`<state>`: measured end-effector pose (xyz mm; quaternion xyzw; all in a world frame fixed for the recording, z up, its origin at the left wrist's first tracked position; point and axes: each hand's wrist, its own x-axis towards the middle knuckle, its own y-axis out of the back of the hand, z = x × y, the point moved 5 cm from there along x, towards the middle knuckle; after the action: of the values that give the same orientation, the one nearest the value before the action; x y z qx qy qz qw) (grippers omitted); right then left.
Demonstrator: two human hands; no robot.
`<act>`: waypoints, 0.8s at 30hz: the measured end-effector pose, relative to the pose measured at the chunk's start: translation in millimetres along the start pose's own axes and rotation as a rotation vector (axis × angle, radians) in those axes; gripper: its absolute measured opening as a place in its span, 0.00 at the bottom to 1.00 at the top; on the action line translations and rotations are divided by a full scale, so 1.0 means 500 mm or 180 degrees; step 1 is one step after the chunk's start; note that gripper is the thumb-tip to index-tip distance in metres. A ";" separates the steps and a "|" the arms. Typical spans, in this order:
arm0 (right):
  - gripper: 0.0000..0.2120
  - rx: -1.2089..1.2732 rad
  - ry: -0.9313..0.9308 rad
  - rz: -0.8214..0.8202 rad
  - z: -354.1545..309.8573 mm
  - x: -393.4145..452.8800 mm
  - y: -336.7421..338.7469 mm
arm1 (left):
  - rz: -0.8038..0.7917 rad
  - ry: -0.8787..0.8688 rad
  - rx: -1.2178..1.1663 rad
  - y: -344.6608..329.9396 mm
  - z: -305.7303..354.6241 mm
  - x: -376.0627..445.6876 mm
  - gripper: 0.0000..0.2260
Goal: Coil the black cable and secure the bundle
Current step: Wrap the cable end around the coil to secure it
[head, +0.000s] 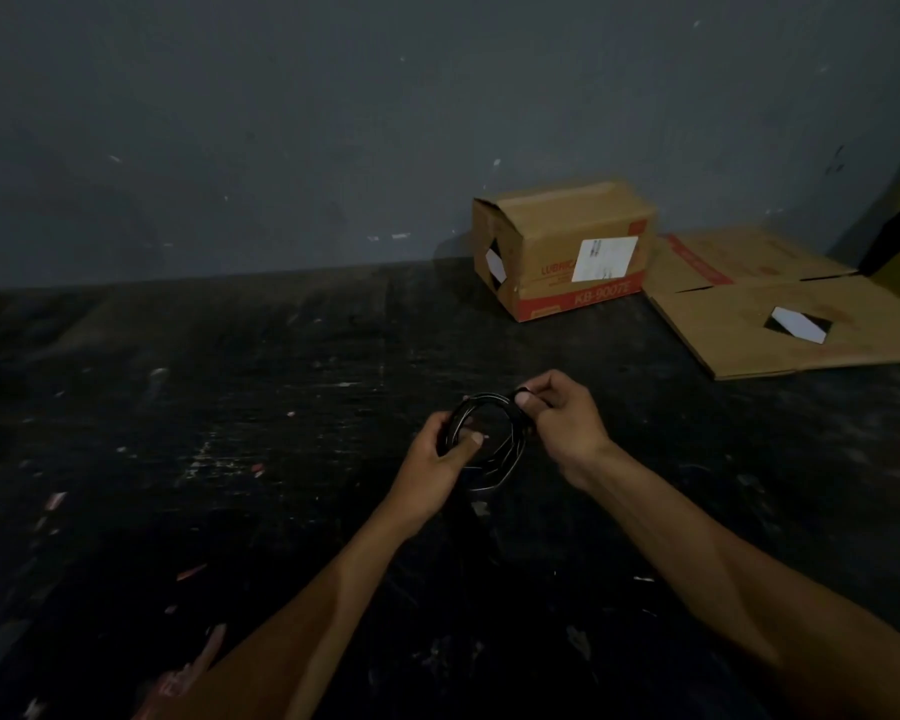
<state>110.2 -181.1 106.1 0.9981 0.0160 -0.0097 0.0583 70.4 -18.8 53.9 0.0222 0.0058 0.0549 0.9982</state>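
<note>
In the head view, just below frame centre, the thin black cable coil [489, 439] hangs between both hands above the dark scuffed surface [230, 433]. It looks light, limp and springy (loops likely to fan out), best pinched across all strands. The left hand [437, 459] curls closed on the coil's lower left, thumb on top; the right hand [562, 413] pinches its upper right.

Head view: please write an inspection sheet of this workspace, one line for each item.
Surface: dark floor, scuffed, with pale and reddish flecks.
Job's things: black cable coiled in loops, held above the floor; no tie seen.
Clutter: cardboard box; flattened cardboard beside it.
Grippers: left hand grips the coil's left side; right hand pinches its upper right.
Cables: only the coil.
Surroundings: grey wall, dim light.
</note>
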 end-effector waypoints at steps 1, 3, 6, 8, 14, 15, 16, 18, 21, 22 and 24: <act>0.06 0.0093 -0.0011 0.0060 0.002 0.000 0.003 | 0.0046 0.0101 -0.0195 0.000 -0.007 -0.002 0.09; 0.06 0.0217 -0.0047 0.0187 0.009 0.000 0.009 | -0.0008 0.0333 -0.0670 -0.004 -0.018 -0.008 0.08; 0.06 0.0440 -0.0172 0.0377 0.025 0.001 0.019 | -0.0119 0.0464 -0.1244 -0.009 -0.022 -0.015 0.09; 0.07 0.0649 -0.0356 0.0500 0.038 0.002 0.026 | -0.0102 0.0503 -0.1463 -0.013 -0.025 -0.018 0.11; 0.07 0.1704 -0.1276 0.0511 0.090 -0.008 0.029 | 0.0366 0.0595 -0.1528 -0.025 -0.035 -0.013 0.03; 0.07 0.1826 -0.1386 0.0518 0.100 -0.012 0.031 | 0.0461 0.0624 -0.1403 -0.027 -0.039 -0.013 0.03; 0.06 0.1926 -0.1483 0.0531 0.109 -0.016 0.033 | 0.0550 0.0669 -0.1286 -0.029 -0.045 -0.013 0.03; 0.06 0.2087 -0.1640 0.0561 0.126 -0.025 0.037 | 0.0695 0.0784 -0.1198 -0.038 -0.056 -0.013 0.06; 0.05 0.2185 -0.1724 0.0513 0.148 -0.039 0.047 | 0.0864 0.0954 -0.1412 -0.057 -0.065 -0.010 0.09; 0.05 0.2133 -0.1715 0.0435 0.154 -0.044 0.052 | 0.0927 0.0969 -0.1491 -0.061 -0.066 -0.010 0.09; 0.04 0.1836 -0.1616 0.0206 0.166 -0.057 0.066 | 0.1026 0.0965 -0.1549 -0.068 -0.070 -0.008 0.08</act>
<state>81.2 -224.6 28.1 0.9394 -0.0338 -0.2587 -0.2225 69.7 -51.4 17.4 -0.2248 0.1375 0.2147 0.9404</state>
